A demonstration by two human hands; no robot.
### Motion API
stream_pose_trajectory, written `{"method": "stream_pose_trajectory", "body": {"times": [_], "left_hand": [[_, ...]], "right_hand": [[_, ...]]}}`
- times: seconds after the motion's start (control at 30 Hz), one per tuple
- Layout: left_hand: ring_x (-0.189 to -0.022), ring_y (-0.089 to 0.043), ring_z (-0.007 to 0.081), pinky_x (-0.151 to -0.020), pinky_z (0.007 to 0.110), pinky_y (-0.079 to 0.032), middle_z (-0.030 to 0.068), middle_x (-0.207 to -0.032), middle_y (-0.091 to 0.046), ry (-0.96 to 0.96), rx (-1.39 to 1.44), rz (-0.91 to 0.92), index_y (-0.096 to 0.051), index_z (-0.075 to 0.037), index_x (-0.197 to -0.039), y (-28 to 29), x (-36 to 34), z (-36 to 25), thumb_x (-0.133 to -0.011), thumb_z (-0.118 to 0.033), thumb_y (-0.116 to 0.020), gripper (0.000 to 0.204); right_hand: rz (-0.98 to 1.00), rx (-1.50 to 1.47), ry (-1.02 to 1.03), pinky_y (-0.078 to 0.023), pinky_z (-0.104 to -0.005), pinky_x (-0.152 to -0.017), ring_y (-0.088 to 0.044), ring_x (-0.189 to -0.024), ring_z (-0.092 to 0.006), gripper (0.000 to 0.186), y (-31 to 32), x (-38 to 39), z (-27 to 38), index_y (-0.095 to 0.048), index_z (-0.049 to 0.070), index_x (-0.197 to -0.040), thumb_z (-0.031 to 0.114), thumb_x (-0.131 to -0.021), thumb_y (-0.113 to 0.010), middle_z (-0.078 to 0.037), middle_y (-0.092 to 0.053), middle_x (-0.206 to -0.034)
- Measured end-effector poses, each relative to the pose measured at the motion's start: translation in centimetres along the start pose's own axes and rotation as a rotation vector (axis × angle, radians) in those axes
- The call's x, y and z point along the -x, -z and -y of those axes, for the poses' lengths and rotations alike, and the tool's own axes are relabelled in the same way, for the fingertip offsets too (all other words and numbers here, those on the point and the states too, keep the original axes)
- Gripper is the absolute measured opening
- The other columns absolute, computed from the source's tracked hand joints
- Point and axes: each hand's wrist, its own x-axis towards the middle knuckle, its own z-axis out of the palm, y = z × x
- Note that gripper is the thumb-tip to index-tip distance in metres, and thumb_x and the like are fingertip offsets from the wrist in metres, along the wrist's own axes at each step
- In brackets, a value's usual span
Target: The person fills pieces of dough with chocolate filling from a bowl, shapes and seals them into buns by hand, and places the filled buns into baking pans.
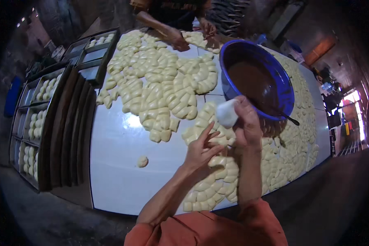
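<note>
My right hand (248,119) is closed on a white, rounded piece (226,113), held up just in front of the blue basin; its exact kind is hard to make out. Fingers spread, my left hand (203,149) is over the pale dough pieces (207,192) on the white tabletop (119,176). Brown filling (252,80) lies in the blue basin (289,92), and a dark spoon handle (291,118) sticks out over its near rim. One lone dough piece (142,161) rests to the left of my left arm.
More dough pieces (156,82) cover the far part of the table, where a co-worker's hands (178,39) are at work. Trays of dough balls (35,123) stand on the left beside several upright dark trays (67,135). Further dough pieces (303,123) lie right of the basin.
</note>
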Motion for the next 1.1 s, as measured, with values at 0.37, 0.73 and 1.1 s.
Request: {"method": "stream_pose_trajectory", "body": {"times": [0.37, 0.73, 1.1], "left_hand": [[-0.091, -0.069, 0.0160, -0.076, 0.030, -0.057, 0.0136, -0.105, -0.071, 0.300, -0.149, -0.152, -0.058, 0.003, -0.129, 5.6, 2.6, -1.0, -0.097, -0.021, -0.063, 0.040], [-0.096, -0.066, 0.0180, -0.080, 0.030, -0.055, 0.0154, -0.113, -0.066, 0.354, -0.109, -0.001, -0.057, 0.005, -0.127, 3.8, 1.2, -2.8, -0.097, -0.020, -0.062, 0.039], [-0.097, -0.064, 0.0157, -0.087, 0.032, -0.053, 0.0080, -0.108, -0.067, 0.250, 0.467, -0.163, -0.061, -0.001, -0.122, 3.8, 1.6, -4.0, -0.101, -0.035, -0.055, 0.041]], "right_hand": [[0.293, 1.575, -0.414, -0.049, -0.0354, -0.082, -0.060, -0.092, -0.0192, 0.028, 19.6, -13.5, 2.3, -0.065, 0.002, -0.105, 0.025, -0.089, -0.063, -0.007, -0.067, -0.100], [-0.056, 0.361, -0.175, -0.053, -0.0251, -0.062, -0.063, -0.070, -0.0112, 0.009, 9.4, -7.1, 6.8, -0.058, 0.008, -0.099, 0.017, -0.097, -0.059, -0.002, -0.062, -0.083], [0.105, -0.042, -0.337, -0.059, -0.0285, -0.070, -0.068, -0.083, -0.0150, 0.026, -2.0, 2.4, -6.2, -0.050, 0.005, -0.118, 0.011, -0.095, -0.061, -0.007, -0.067, -0.101]]}}
